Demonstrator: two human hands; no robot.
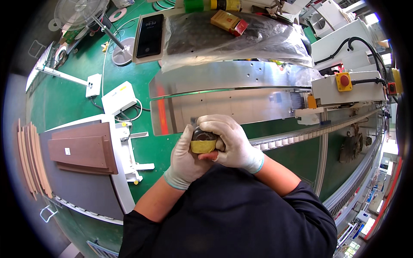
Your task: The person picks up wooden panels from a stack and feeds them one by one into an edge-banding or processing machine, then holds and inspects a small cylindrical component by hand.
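Both my hands, in white gloves with pale teal cuffs, are closed around a small rounded object with a dark upper part and a yellow lower band, which looks like a tape measure (pixel 203 146). My left hand (pixel 184 157) grips its left side. My right hand (pixel 232 142) wraps over its top and right side, with a bare fingertip showing below. The tape measure is in front of my chest, close to the near edge of a shiny metal machine bed (pixel 206 107). Part of its casing is hidden by my fingers.
Beyond the bed, a plastic-covered surface (pixel 189 36) bears a phone (pixel 149 35) and a small yellow-and-red box (pixel 229 22). At right stands a machine head with a red emergency button (pixel 344 81). Brown panels (pixel 79 150) lie stacked at left, near a pedestal fan (pixel 122 51).
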